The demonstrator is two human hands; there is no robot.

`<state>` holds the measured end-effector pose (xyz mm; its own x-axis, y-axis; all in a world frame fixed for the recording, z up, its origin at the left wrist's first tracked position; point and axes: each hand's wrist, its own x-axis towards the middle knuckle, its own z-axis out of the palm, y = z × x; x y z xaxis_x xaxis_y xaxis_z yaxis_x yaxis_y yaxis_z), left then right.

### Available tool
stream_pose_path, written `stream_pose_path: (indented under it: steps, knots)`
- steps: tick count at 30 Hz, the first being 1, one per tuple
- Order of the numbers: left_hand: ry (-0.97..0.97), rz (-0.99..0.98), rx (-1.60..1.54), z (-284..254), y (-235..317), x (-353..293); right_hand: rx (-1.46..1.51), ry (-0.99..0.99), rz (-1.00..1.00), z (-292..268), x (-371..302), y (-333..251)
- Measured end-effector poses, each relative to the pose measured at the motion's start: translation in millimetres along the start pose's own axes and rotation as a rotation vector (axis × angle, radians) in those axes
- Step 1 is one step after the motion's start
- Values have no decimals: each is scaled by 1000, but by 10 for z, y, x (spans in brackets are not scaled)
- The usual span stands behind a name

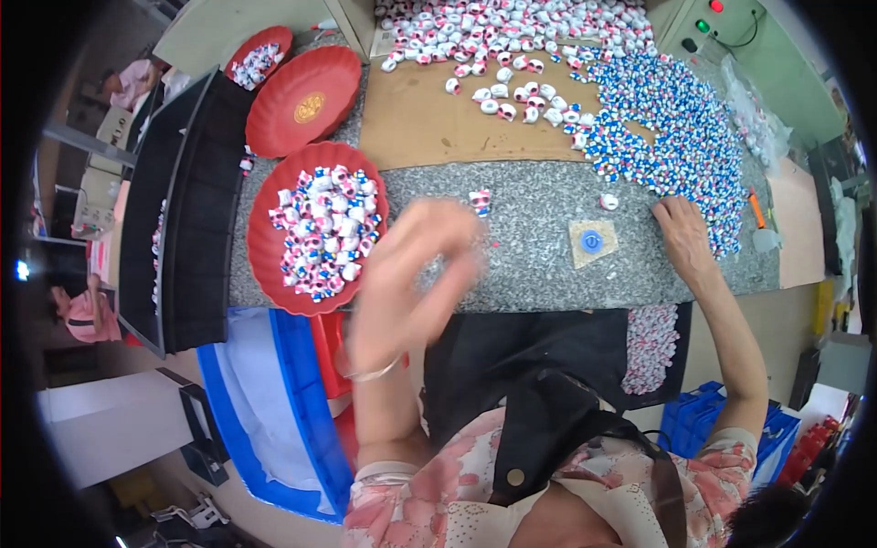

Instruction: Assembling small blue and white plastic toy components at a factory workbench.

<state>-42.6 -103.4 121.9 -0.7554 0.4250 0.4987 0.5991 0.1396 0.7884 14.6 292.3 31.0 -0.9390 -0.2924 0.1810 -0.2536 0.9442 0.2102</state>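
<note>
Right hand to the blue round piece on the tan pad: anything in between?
Nothing visible stands between the right hand and the blue round piece; the loose white piece lies off that line, slightly farther out.

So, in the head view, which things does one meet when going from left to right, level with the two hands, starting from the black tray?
Black tray, red scalloped bowl, left hand, beige pad with blue round piece, right hand, orange handle.
</note>
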Motion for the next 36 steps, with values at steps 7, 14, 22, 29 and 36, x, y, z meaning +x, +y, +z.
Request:
stream_pose_path:
  steps: [7,14,22,29,36]
  knots:
    - [-73,9,676,647,-1169,-191,122,80,61,79,10,-15]
    - [126,-70,1013,-403,-865,-391,237,148,176,9,-109,-73]
    - [28,-134,1196,-906,-1015,-442,496,125,248,68,-87,-74]
    - [154,-56,438,285,-1140,522,381,16,251,-53,-174,-64]
    - [101,-89,505,891,-2182,1163,597,91,240,-186,-213,-369]
